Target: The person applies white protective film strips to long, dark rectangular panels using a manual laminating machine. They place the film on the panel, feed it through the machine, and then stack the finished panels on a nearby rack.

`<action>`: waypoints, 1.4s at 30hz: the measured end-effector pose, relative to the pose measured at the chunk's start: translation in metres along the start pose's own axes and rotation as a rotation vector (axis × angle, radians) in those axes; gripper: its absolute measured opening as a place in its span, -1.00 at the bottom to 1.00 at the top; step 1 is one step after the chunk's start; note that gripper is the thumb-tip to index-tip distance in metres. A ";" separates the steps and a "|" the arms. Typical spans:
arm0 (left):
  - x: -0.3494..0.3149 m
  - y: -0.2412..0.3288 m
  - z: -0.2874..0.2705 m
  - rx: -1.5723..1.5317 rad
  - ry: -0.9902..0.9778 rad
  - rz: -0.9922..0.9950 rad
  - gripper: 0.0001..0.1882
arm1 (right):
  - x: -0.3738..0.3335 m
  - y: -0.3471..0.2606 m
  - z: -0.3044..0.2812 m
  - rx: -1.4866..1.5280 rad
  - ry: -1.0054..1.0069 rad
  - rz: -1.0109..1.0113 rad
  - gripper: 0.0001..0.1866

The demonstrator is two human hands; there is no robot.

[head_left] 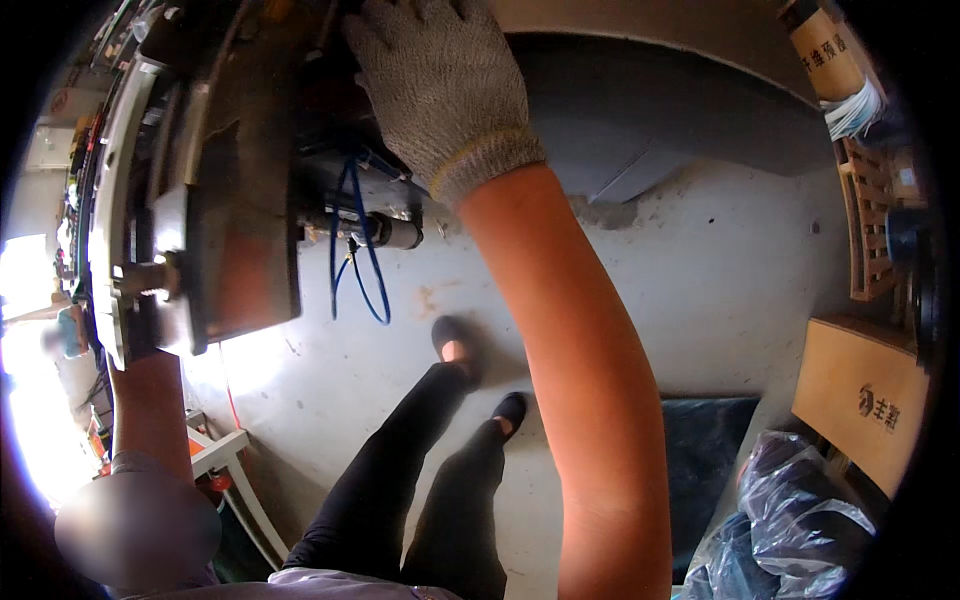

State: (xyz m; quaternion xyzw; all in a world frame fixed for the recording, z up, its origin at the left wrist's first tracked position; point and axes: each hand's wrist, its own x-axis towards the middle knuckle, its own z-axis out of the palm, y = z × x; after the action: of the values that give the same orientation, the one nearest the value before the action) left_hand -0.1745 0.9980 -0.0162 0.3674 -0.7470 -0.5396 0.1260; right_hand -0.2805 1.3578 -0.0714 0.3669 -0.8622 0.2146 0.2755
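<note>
My right hand point(440, 85), in a grey knitted glove, reaches to the top of the view over the dark part of a machine. Its fingers look spread, with the tips cut off by the upper edge. I see nothing held in it; whether the palm touches the machine is hidden. At the left, my left forearm point(150, 415) goes up behind the machine's metal frame point(240, 200), which hides the hand. A blue hose point(380, 295) hangs in a loop below the machine, beside a metal cylinder point(400, 232).
A large curved dark panel point(680, 105) spans the upper right. Along the right stand a wooden pallet point(868, 225), a cardboard box point(860, 395) and plastic-wrapped bundles point(800, 500). A pale metal frame point(225, 455) stands at the lower left. My feet are on the grey floor point(700, 300).
</note>
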 end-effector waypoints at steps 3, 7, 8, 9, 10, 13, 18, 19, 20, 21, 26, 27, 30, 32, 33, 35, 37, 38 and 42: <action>0.011 0.005 0.013 -0.008 -0.036 -0.025 -0.26 | 0.010 -0.004 0.021 -0.084 0.007 -0.026 -0.61; 0.034 0.013 0.037 -0.016 -0.120 -0.085 -0.26 | 0.023 0.005 0.011 0.027 -0.154 -0.081 -0.68; 0.031 0.022 0.020 0.000 -0.090 -0.105 -0.26 | 0.033 -0.006 0.009 0.094 -0.157 -0.107 -0.71; 0.034 0.025 0.023 0.011 -0.110 -0.132 -0.26 | 0.038 -0.009 0.008 0.123 -0.174 -0.118 -0.73; 0.040 0.030 0.026 0.024 -0.129 -0.159 -0.26 | 0.041 -0.012 0.008 0.115 -0.191 -0.127 -0.73; 0.066 0.031 0.040 0.091 -0.225 -0.275 -0.26 | 0.050 -0.015 0.005 0.130 -0.198 -0.127 -0.71; 0.074 0.047 0.043 0.773 -0.169 0.623 -0.80 | 0.062 -0.016 0.001 0.205 -0.269 0.001 -0.66; 0.062 0.071 0.047 0.769 -0.227 0.450 -0.77 | 0.064 -0.015 -0.002 0.223 -0.297 0.040 -0.66; 0.056 0.085 0.045 0.815 -0.244 0.546 -0.68 | 0.064 -0.015 -0.002 0.226 -0.319 0.049 -0.66; 0.053 0.092 0.044 0.860 -0.264 0.641 -0.55 | 0.065 -0.015 -0.001 0.225 -0.342 0.058 -0.66; 0.068 0.086 0.043 1.276 -0.564 0.716 -0.12 | 0.047 -0.012 0.015 0.446 -0.453 0.235 -0.71; 0.068 0.089 0.043 1.352 -0.587 0.732 -0.08 | 0.050 -0.011 0.014 0.444 -0.488 0.241 -0.70; 0.065 0.095 0.034 1.313 -0.629 0.699 -0.07 | 0.084 -0.020 -0.009 0.130 -0.673 0.020 -0.66; 0.066 0.093 0.034 1.283 -0.612 0.729 -0.08 | 0.063 -0.012 0.007 0.162 -0.566 0.019 -0.64; 0.067 0.090 0.035 1.255 -0.610 0.739 -0.09 | 0.051 -0.011 0.014 0.182 -0.514 0.018 -0.63; 0.068 0.087 0.035 1.202 -0.599 0.761 -0.11 | 0.044 -0.011 0.017 0.384 -0.582 0.255 -0.62; 0.068 0.085 0.035 1.206 -0.590 0.763 -0.11 | 0.050 -0.013 0.016 0.500 -0.615 0.370 -0.62; 0.069 0.084 0.035 1.218 -0.586 0.763 -0.10 | 0.052 -0.014 0.015 0.517 -0.614 0.365 -0.62; 0.068 0.082 0.033 1.203 -0.583 0.757 -0.11 | 0.076 -0.023 -0.009 0.085 -0.552 -0.029 -0.62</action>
State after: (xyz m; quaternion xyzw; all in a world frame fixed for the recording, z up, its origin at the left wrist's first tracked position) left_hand -0.2751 0.9869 0.0304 -0.0653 -0.9898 -0.0353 -0.1214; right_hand -0.3044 1.3093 -0.0129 0.4352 -0.8894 0.1386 0.0175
